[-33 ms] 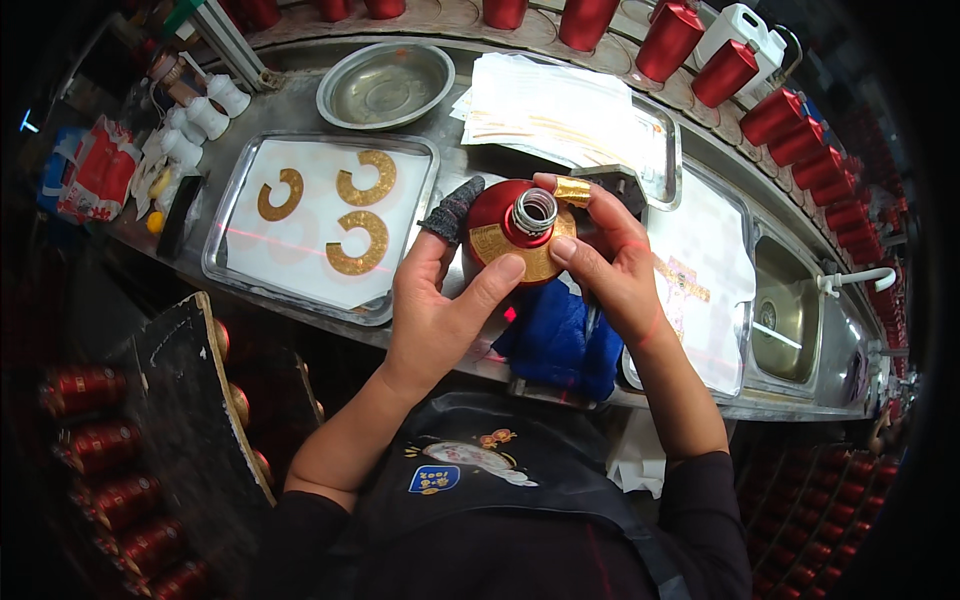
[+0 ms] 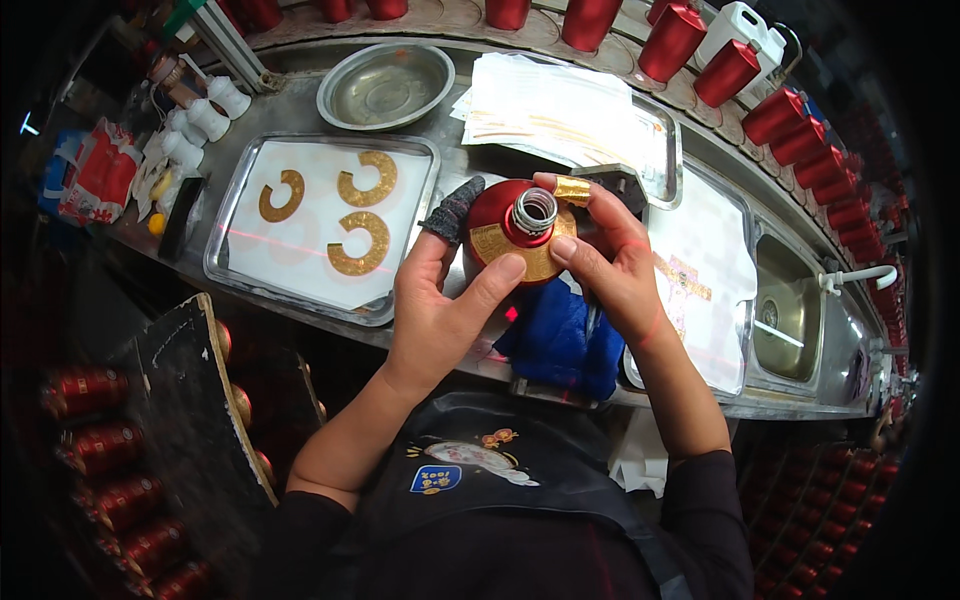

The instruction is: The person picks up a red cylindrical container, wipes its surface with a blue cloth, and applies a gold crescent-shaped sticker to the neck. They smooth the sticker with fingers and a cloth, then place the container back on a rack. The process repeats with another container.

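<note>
1. The left hand [image 2: 440, 312] has its thumb pressing the front of a red bottle [image 2: 488, 208]. Its pointer finger, in a dark cover [image 2: 455, 212], touches the bottle's left side.
2. The right hand [image 2: 622, 272] has its thumb pressing on the gold label [image 2: 541, 265]. Its pointer finger, with a shiny gold wrap [image 2: 572, 191], bends around the far right side. So both hands pinch the bottle between them. I can't tell what the hidden fingers do.
3. The bottle is up in the hands, its open, shiny screw neck [image 2: 535, 212] facing the head camera. It looks hard and smooth, so it may be slippery. If it is glass, it could be a bit heavy and could break.
4. The round sides look best to hold. The neck looks easy to grab, but thin. The label looks thin and bendy, so flat thumbs should be kinder than nails.
5. Just below is a blue cloth [image 2: 565, 345], which looks soft.
6. To the left, three gold curved pieces [image 2: 378, 246] lie apart on white paper in a metal tray [image 2: 433, 168]. They look easy to crease; lift them by an edge.
</note>
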### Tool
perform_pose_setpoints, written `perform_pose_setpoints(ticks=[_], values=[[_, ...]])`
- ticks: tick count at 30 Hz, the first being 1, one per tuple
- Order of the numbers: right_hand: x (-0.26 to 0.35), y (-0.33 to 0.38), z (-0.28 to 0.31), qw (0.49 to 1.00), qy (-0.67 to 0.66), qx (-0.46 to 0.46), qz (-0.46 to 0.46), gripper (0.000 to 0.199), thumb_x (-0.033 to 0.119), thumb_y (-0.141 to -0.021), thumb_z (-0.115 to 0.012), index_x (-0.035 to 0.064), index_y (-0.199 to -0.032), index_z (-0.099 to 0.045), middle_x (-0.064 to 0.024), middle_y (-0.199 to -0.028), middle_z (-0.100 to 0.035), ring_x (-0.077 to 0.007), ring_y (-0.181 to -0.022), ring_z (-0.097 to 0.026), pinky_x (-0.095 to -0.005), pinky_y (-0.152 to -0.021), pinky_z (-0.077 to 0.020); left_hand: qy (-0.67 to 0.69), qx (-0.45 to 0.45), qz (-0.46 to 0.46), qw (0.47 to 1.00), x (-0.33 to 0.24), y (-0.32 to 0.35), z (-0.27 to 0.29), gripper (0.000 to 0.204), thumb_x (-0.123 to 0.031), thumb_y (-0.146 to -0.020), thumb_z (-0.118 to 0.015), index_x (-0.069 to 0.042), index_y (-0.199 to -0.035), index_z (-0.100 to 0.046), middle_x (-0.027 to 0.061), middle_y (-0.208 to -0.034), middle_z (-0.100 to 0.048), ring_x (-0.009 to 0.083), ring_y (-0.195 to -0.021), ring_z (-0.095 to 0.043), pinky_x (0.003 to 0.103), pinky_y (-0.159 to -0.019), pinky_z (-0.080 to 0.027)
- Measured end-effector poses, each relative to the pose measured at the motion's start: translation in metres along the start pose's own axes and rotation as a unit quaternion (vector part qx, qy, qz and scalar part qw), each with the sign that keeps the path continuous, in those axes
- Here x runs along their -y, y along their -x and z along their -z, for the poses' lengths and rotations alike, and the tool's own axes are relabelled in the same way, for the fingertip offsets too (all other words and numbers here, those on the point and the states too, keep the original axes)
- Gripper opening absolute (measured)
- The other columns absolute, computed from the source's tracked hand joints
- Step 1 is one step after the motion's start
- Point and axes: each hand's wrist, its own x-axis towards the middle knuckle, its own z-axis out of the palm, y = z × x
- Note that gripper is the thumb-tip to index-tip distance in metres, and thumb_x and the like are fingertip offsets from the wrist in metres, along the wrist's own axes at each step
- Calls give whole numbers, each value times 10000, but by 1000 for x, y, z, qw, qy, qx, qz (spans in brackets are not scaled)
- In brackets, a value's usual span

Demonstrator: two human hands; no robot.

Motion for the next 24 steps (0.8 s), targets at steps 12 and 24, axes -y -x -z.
perform_pose_setpoints(ticks=[12, 24], values=[[-4, -3, 11, 991, 124, 41, 23, 611, 200, -925, -705, -39, -1441, -480, -116, -1322, -615, -182, -1209, -599, -325, -1034, -475, -309, -79, -232, 919, 21, 29, -6, 473, -405, -980, -646, 17, -1186, -705, 391, -1444, -445, 485, -1196, -593, 490, -1016, -462], [0, 0, 1, 997, 71, 6, 38, 516, 208, -935, -717, 2, -1385, -570, -63, -1245, -631, -144, -1111, -619, -272, -936, -510, -504, -73, -289, 811, 1, 22, 13, 451, -452, -974, -614, -51, -1128, -754, 380, -1437, -465, 449, -1230, -590, 642, -1072, -333]])
